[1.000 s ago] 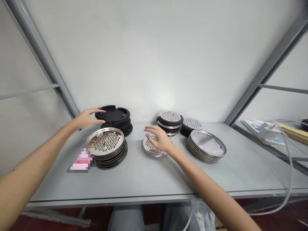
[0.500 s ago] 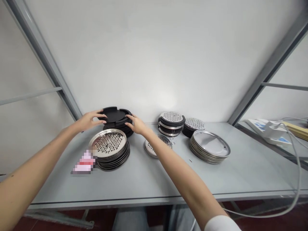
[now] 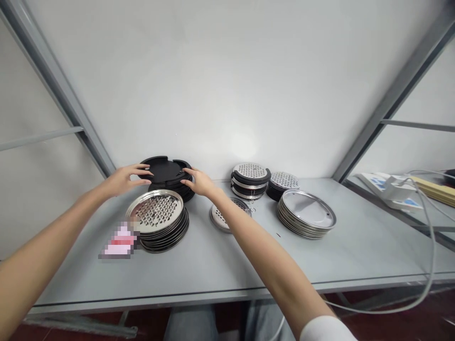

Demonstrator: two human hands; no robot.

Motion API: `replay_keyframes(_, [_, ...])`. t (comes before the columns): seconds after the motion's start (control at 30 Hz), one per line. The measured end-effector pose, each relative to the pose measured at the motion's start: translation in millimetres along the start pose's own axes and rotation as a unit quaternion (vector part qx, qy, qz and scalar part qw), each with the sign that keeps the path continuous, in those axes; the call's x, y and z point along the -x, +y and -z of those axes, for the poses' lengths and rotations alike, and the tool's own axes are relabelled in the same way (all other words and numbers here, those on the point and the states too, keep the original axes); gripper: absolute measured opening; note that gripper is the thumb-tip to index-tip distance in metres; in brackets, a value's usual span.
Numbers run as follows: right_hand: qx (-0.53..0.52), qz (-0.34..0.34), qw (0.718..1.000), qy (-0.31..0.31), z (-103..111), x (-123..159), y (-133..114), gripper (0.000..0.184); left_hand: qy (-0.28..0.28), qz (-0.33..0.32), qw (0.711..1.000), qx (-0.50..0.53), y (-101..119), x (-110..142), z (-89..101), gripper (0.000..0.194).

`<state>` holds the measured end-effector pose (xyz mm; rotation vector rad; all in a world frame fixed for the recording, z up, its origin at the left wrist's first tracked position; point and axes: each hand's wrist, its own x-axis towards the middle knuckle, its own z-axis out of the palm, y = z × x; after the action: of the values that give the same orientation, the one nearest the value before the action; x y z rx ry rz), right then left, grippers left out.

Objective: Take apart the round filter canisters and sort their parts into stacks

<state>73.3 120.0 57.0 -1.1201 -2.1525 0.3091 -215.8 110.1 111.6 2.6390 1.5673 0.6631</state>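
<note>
At the back left, my left hand (image 3: 122, 181) holds the left rim of a round black tray (image 3: 164, 171), its fingers over the edge and the thumb lower down. Around the right rim of that tray my right hand (image 3: 199, 182) is closed, thumb and fingers on the edge. The tray's raised rim has gaps in it. It tops a pile of similar black trays (image 3: 185, 192), partly hidden. In front of them stands a stack of round metal plates (image 3: 156, 213) whose top one is perforated.
Perforated discs in black holders (image 3: 251, 174) and another perforated stack (image 3: 283, 181) stand along the wall. A loose perforated disc (image 3: 220, 219) lies partly behind my right forearm. Smooth metal lids (image 3: 309, 208) are piled on the right. A white cable (image 3: 432, 246) hangs past the table (image 3: 213, 274).
The view has shifted slightly, so things sit a little further left. Both hands stay at the black tray's rim, with hardly any visible movement relative to it.
</note>
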Motion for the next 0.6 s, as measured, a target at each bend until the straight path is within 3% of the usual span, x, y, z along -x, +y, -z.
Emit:
replay_keyframes(0.23, [0.003, -0.008, 1.000, -0.002, -2.3, -0.6, 3.1, 0.051, -0.010, 0.018, 1.000, 0.012, 23.5, -5.2, -1.7, 0.049])
replay_keyframes(0.6, [-0.032, 0.048, 0.998, 0.015, -4.8, -4.7, 11.6, 0.036, 0.017, -0.008, 0.999, 0.030, 23.8, -0.7, -10.0, 0.054])
